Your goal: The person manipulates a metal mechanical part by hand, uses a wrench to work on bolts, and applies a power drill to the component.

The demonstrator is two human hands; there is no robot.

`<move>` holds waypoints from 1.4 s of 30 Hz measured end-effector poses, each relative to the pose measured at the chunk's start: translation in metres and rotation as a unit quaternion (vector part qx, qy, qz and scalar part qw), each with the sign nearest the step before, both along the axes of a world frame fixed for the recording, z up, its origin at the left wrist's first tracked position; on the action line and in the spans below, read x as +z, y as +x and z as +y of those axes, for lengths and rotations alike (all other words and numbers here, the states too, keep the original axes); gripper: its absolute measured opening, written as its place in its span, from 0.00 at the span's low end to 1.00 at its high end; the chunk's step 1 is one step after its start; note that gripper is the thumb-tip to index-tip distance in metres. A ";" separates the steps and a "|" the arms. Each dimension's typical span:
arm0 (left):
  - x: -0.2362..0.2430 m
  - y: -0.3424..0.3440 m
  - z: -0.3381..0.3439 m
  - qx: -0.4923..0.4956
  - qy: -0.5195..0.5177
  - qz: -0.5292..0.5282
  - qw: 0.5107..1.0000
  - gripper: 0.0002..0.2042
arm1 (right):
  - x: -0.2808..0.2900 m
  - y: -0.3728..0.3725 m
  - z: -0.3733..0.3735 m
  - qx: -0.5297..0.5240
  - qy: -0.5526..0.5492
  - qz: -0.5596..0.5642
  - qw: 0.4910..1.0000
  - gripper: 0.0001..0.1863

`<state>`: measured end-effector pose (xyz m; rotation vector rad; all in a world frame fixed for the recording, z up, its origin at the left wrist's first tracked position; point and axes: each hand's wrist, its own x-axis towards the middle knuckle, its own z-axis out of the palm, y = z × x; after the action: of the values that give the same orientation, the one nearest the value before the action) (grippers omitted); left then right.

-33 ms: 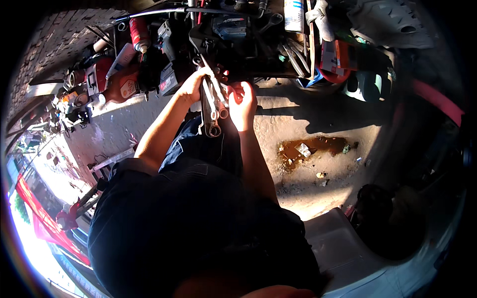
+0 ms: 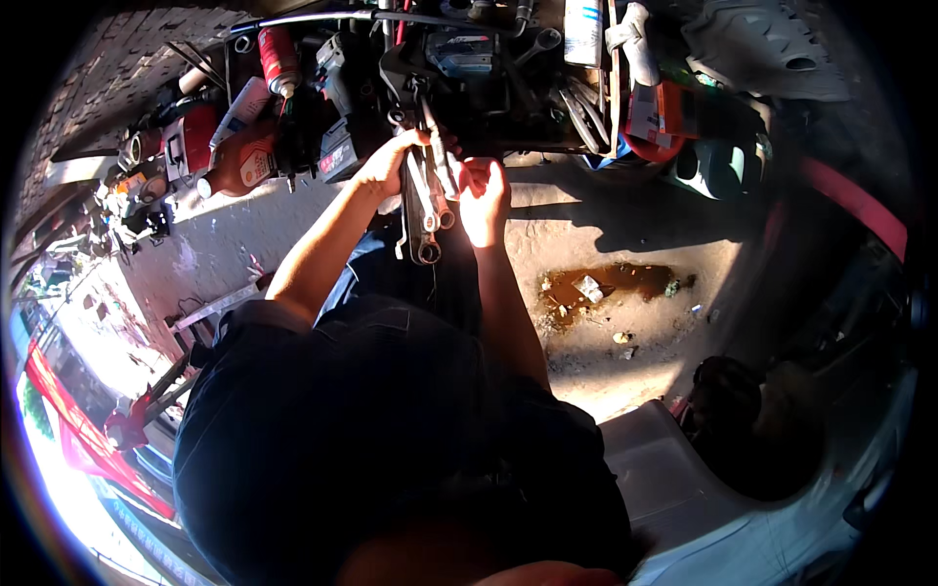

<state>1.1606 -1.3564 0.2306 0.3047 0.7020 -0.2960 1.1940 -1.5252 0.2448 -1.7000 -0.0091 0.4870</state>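
Note:
Several metal wrenches [image 2: 428, 251] lie side by side in my left hand [image 2: 386, 174], their ring ends pointing down toward my lap. The left fingers are closed round them, partly hidden behind the tools. My right hand [image 2: 484, 205] is just to the right, its fingers curled in against a bright silver shaft [image 2: 442, 161] in the bundle. Most of the right fingertips are in shadow. Both hands are in front of the cluttered bench, above my dark trousers.
Along the bench are a red spray can [image 2: 277, 59], a brown bottle [image 2: 239, 161], a battery [image 2: 459, 54] and a white can [image 2: 582, 34]. A green jug [image 2: 718, 168] stands at right. A dark puddle [image 2: 625, 285] stains the floor; a grey seat-like surface [image 2: 650, 454] is at lower right.
The view has shifted slightly. The silver shaft is more upright and stands a little further right between my hands. Both hands keep their places on the wrenches.

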 end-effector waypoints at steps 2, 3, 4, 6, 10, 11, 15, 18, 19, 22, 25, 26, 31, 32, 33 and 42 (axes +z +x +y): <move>0.013 0.000 0.003 -0.020 -0.003 -0.001 1.000 0.20 | 0.034 0.004 0.012 -0.006 0.005 0.077 0.997 0.11; 0.015 0.000 0.006 -0.037 -0.022 -0.002 0.999 0.20 | 0.041 0.005 0.014 0.020 -0.009 0.042 0.999 0.11; 0.016 0.001 0.003 -0.025 -0.048 0.001 0.999 0.19 | 0.046 0.005 0.014 0.043 -0.025 0.006 0.999 0.11; 0.006 -0.003 0.002 -0.020 -0.044 -0.015 0.999 0.21 | 0.049 0.015 0.014 0.120 -0.158 -0.069 0.978 0.09; -0.036 -0.016 0.006 -0.036 -0.060 0.009 0.998 0.18 | 0.036 0.044 0.002 0.135 -0.267 -0.075 0.951 0.12; -0.029 -0.013 0.005 -0.034 -0.062 0.013 0.997 0.17 | 0.028 0.057 -0.006 0.073 -0.187 -0.066 0.977 0.14; -0.041 -0.020 0.005 -0.025 -0.070 0.001 0.997 0.17 | 0.007 0.125 -0.031 0.081 -0.420 -0.336 0.839 0.19; -0.042 -0.018 0.002 -0.022 -0.049 0.019 0.998 0.16 | -0.006 0.157 -0.045 0.154 -0.520 -0.273 0.794 0.18; -0.038 -0.016 0.001 -0.026 -0.053 0.016 0.998 0.15 | -0.014 0.166 -0.054 0.169 -0.513 -0.296 0.788 0.16; -0.019 -0.007 0.005 -0.026 -0.050 0.023 0.998 0.13 | -0.018 0.182 -0.059 0.207 -0.445 -0.220 0.843 0.12; -0.007 -0.006 0.007 -0.033 -0.042 0.028 0.998 0.09 | -0.015 0.175 -0.063 0.199 -0.367 -0.227 0.880 0.12; -0.003 -0.004 0.005 -0.028 -0.039 0.042 0.998 0.08 | -0.013 0.166 -0.067 0.169 -0.355 -0.184 0.901 0.11; 0.008 -0.005 0.007 -0.027 -0.013 -0.005 1.000 0.15 | 0.061 0.090 -0.036 0.127 -0.199 -0.134 0.963 0.08; 0.005 -0.007 0.008 -0.017 -0.025 0.007 1.000 0.17 | 0.065 0.075 -0.029 0.125 -0.173 -0.118 0.970 0.08; 0.000 -0.006 0.007 -0.013 -0.041 0.019 0.999 0.19 | 0.071 0.065 -0.021 0.145 -0.180 -0.133 0.964 0.08; 0.007 -0.006 0.002 -0.017 0.040 0.070 0.997 0.21 | 0.087 0.036 0.028 0.325 -0.250 -0.237 0.881 0.10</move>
<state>1.1545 -1.3549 0.2375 0.3743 0.8495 -0.3241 1.2304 -1.4973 0.3320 -2.2867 -0.9087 0.5785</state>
